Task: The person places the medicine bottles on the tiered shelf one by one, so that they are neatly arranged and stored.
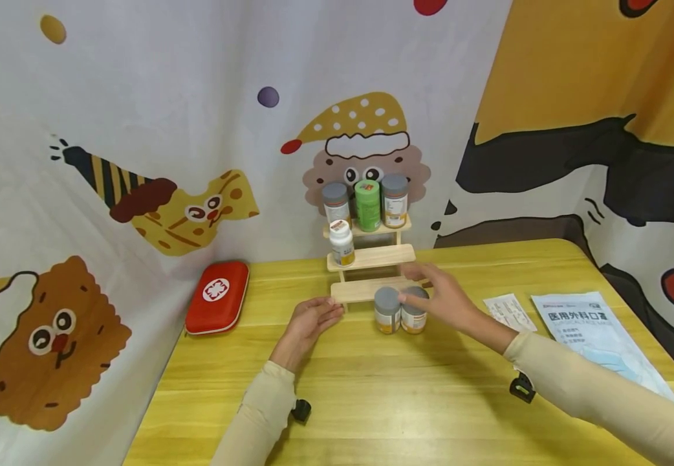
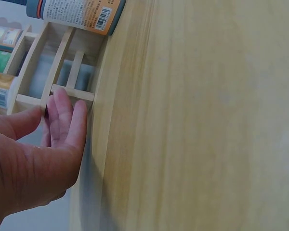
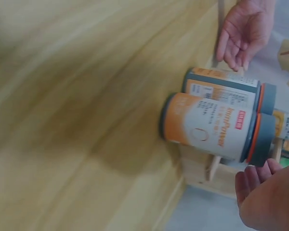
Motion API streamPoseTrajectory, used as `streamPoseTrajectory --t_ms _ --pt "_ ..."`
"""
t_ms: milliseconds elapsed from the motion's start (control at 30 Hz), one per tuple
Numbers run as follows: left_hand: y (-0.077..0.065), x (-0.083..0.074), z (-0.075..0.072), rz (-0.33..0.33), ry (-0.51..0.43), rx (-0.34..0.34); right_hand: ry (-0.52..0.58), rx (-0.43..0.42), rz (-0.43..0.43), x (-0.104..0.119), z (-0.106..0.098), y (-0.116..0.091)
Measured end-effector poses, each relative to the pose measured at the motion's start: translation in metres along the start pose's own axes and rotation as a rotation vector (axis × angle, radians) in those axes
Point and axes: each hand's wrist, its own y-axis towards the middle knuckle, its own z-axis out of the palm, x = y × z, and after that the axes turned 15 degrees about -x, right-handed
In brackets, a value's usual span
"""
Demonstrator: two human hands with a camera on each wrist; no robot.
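Observation:
A small three-tier wooden rack (image 1: 372, 257) stands at the back of the table. My left hand (image 1: 312, 321) pinches the left end of its lowest tier between thumb and fingers, as the left wrist view shows. In front of that tier, two grey-lidded supplement jars (image 1: 387, 312) stand upright side by side. My right hand (image 1: 444, 298) is at the right-hand jar (image 3: 209, 126), thumb and fingers spread on either side of its lid with a gap visible. A white pill bottle (image 1: 341, 244) is on the middle tier. On top are two grey-lidded jars (image 1: 395, 202) flanking a green bottle (image 1: 368, 207).
A red first-aid case (image 1: 217, 298) lies at the table's back left. To the right lie a small white printed packet (image 1: 510, 312) and a blue-white face mask pack (image 1: 593, 336). A cartoon-print curtain (image 1: 197, 97) hangs behind the wooden table (image 1: 372, 401).

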Motion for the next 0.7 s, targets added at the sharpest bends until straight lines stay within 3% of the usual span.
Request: streamPoseTrajectory --t_ms 367,700 --pt "0.0 0.0 0.0 0.006 0.002 -0.007 0.079 0.083 0.083 -0.016 -0.003 -0.017" --pt "0.0 0.0 -0.001 0.006 0.005 0.003 0.096 0.076 0.105 -0.023 0.001 -0.024"
